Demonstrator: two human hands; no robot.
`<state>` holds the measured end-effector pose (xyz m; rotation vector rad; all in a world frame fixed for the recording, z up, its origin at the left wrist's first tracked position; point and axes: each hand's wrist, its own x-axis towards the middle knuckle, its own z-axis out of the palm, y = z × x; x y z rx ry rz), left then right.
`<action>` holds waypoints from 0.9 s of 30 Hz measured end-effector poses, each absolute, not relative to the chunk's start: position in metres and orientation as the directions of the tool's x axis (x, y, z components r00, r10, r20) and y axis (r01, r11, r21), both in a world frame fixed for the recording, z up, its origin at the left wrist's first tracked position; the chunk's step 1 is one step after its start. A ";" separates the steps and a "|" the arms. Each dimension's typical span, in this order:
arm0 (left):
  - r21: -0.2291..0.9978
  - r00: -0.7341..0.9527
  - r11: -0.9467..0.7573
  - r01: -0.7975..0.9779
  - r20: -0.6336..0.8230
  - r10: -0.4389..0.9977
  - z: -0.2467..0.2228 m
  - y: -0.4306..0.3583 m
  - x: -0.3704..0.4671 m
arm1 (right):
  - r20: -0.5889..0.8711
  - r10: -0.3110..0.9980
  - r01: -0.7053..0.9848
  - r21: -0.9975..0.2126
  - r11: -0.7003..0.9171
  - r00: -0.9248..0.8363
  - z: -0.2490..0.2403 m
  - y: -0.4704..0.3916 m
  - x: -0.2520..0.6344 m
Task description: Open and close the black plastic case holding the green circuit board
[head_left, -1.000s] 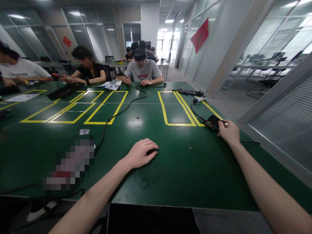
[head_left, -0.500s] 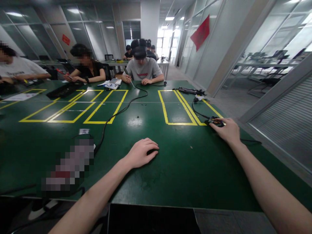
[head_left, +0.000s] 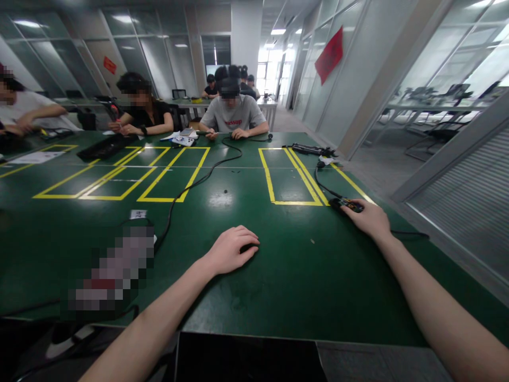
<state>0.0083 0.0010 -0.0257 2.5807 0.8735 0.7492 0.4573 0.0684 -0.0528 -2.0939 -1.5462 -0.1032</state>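
Observation:
My left hand (head_left: 230, 248) rests palm down on the green table (head_left: 278, 265), fingers curled over a small dark object that is mostly hidden. My right hand (head_left: 368, 218) reaches to the right side and lies on a small black device (head_left: 345, 203) with coloured markings and a cable. The device sits flat on the table beside a yellow-taped rectangle (head_left: 287, 178). Its black cable (head_left: 323, 185) runs back toward a black tool (head_left: 308, 150) at the far right.
Several people sit along the far and left sides, working with their own hands. Yellow-taped boxes (head_left: 119, 178) mark the left half. A long black cable (head_left: 191, 183) crosses the middle. A dark panel (head_left: 246, 355) lies at the near edge. A glass wall stands to the right.
My right hand has lowered the black device from a raised, tilted hold down flat onto the table. My left hand has stayed put.

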 end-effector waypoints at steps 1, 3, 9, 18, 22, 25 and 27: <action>0.444 0.677 -0.763 0.470 0.374 0.634 -0.026 0.001 0.008 | 0.317 0.877 0.899 -0.369 -0.237 0.362 -0.050 0.066 0.446; 0.446 0.677 -0.760 0.472 0.369 0.637 -0.025 0.001 0.009 | 0.279 0.909 0.903 -0.388 -0.187 0.308 -0.046 0.060 0.416; 0.475 0.641 -0.756 0.451 0.418 0.644 -0.019 -0.002 0.009 | 0.359 0.896 0.753 -0.505 0.422 -0.261 -0.042 0.018 0.310; 0.482 0.686 -0.778 0.403 0.404 0.605 -0.017 -0.003 0.007 | 0.417 0.645 0.369 -0.570 0.734 -0.640 -0.035 -0.016 0.239; 0.449 0.661 -0.753 0.481 0.378 0.648 -0.021 0.000 0.006 | 0.456 0.706 0.407 -0.592 0.696 -0.542 -0.038 -0.011 0.244; 0.433 0.668 -0.750 0.501 0.358 0.653 -0.024 0.001 0.004 | 0.446 0.713 0.406 -0.604 0.686 -0.540 -0.037 -0.010 0.247; 0.422 0.672 -0.750 0.509 0.350 0.653 -0.026 0.002 0.002 | 0.443 0.703 0.386 -0.611 0.691 -0.557 -0.035 -0.010 0.249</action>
